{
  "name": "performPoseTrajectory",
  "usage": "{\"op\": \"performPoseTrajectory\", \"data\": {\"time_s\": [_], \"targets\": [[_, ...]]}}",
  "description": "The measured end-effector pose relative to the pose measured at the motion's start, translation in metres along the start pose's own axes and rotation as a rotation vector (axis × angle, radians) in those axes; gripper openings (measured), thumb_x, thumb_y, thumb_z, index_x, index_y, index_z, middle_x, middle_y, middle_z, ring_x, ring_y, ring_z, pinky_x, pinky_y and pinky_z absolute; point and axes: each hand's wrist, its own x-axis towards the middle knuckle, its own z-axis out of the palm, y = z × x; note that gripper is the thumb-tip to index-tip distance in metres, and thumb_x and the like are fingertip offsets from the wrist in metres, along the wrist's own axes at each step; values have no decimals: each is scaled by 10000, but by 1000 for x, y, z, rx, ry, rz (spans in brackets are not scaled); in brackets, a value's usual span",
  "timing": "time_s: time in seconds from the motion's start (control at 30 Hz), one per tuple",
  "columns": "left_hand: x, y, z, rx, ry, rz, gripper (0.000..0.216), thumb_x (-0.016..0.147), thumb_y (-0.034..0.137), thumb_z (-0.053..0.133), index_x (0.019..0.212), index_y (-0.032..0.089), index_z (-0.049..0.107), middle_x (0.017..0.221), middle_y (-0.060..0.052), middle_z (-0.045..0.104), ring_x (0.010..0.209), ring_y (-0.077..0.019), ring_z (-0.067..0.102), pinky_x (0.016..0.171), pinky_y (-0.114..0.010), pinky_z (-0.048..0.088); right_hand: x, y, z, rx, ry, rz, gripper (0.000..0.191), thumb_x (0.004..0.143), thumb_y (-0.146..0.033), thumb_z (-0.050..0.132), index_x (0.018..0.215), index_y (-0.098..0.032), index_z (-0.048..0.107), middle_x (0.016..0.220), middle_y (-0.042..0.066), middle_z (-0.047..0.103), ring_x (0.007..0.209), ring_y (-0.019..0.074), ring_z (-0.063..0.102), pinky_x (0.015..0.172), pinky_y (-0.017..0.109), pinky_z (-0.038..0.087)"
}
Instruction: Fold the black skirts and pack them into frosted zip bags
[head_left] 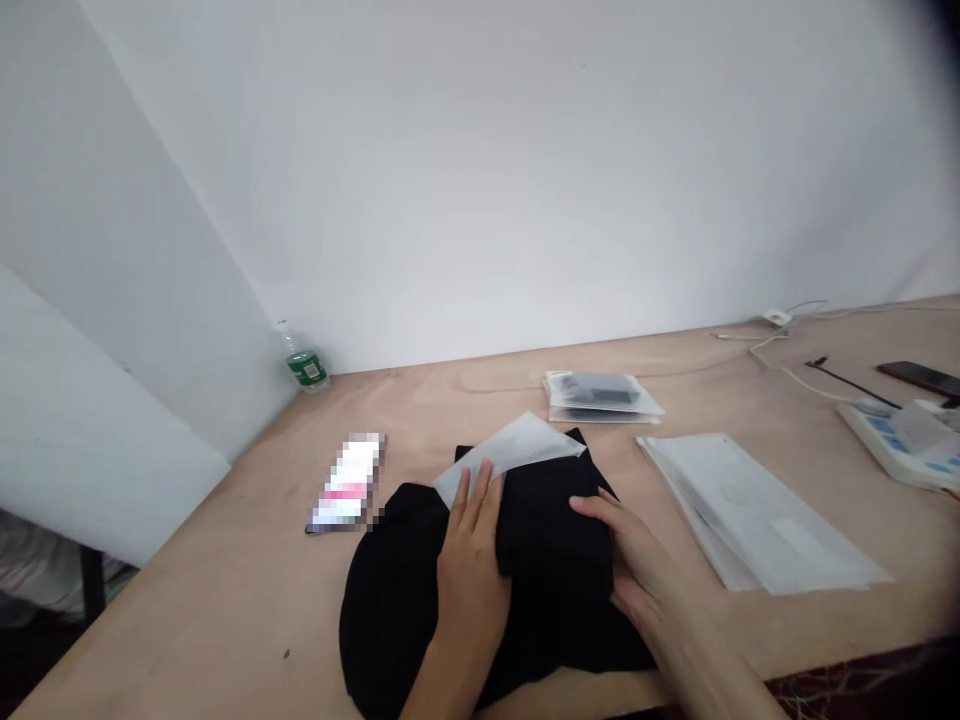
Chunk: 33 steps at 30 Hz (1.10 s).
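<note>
A black garment (420, 610) lies on the wooden table (225, 600) in front of me, partly folded into a block. My left hand (471, 560) lies flat on it with fingers stretched out, fingertips on a translucent plastic bag (517, 445) that pokes out from the garment's far edge. My right hand (634, 560) rests against the right side of the folded block, fingers together and extended along the cloth.
A phone (346, 482) lies left of the garment. A stack of empty plastic bags (757, 510) sits to the right, bagged dark items (600, 395) behind. A water bottle (304, 362) stands by the wall. Cables (780, 330), a power strip (900, 440) and another phone (922, 378) are far right.
</note>
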Motion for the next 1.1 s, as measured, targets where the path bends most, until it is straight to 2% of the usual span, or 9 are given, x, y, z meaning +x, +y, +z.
{"op": "performPoseTrajectory", "data": {"time_s": [0.17, 0.33, 0.4, 0.47, 0.57, 0.63, 0.73, 0.97, 1.1], "targets": [[-5, 14, 13, 52, -8, 19, 670, 743, -61, 315, 1359, 203, 317, 1402, -63, 384, 1323, -226, 252, 967, -404, 444, 25, 14, 1, 98, 147, -165, 413, 556, -175, 721, 935, -204, 561, 858, 19, 696, 933, 233, 629, 831, 364, 501], [-7, 19, 18, 56, -87, 3, 668, 736, -65, 295, 1361, 171, 305, 1426, -68, 339, 1338, -234, 192, 935, -387, 473, 11, 22, -9, 121, 174, -87, 511, 546, -171, 753, 969, -263, 481, 902, 10, 672, 917, 205, 634, 795, 329, 515], [-7, 18, 17, 55, -96, 8, 663, 745, -63, 290, 1364, 174, 297, 1430, -65, 333, 1341, -229, 180, 940, -385, 467, 3, 24, -14, 31, 183, -103, 601, 568, -219, 754, 1081, -286, 448, 1041, 36, 627, 957, 203, 617, 772, 315, 515], [-7, 18, 16, 50, -111, 19, 664, 749, -61, 287, 1369, 176, 288, 1433, -62, 326, 1343, -226, 172, 936, -378, 471, -3, 25, -16, -134, 215, -196, 702, 599, -290, 738, 1203, -331, 383, 1208, 53, 533, 1019, 212, 582, 744, 308, 514], [-7, 18, 15, 43, -135, 40, 669, 743, -63, 284, 1370, 170, 289, 1436, -63, 319, 1345, -226, 162, 917, -369, 485, -7, 27, -14, -407, 226, -385, 663, 646, -369, 689, 1240, -348, 395, 1330, 50, 434, 1083, 237, 529, 713, 309, 509], [-8, 17, 15, 37, -141, 47, 685, 730, -71, 278, 1370, 174, 291, 1435, -61, 320, 1344, -225, 162, 907, -365, 493, -6, 28, -12, -527, 172, -405, 516, 658, -384, 668, 1145, -290, 525, 1254, 53, 514, 1038, 241, 542, 695, 303, 500], [-10, 16, 14, 25, -150, 62, 725, 698, -87, 278, 1371, 182, 290, 1432, -59, 326, 1342, -222, 162, 903, -363, 495, 0, 32, -7, -538, 79, -277, 369, 647, -355, 671, 987, -216, 644, 1054, 57, 633, 897, 214, 576, 661, 287, 480], [-11, 9, 14, -4, -194, 153, 781, 678, -111, 245, 1391, 206, 235, 1441, -54, 304, 1345, -203, 152, 937, -377, 468, 19, 36, 13, -253, 19, -161, 377, 550, -229, 717, 916, -154, 669, 807, 45, 688, 763, 198, 616, 663, 298, 469], [-9, 5, 7, -60, -231, 181, 774, 695, -101, 239, 1400, 216, 201, 1443, -44, 305, 1350, -191, 144, 993, -413, 410, 18, 39, 23, -175, -35, -197, 357, 577, -153, 650, 934, -160, 656, 777, 18, 689, 729, 177, 619, 710, 296, 472]]}}
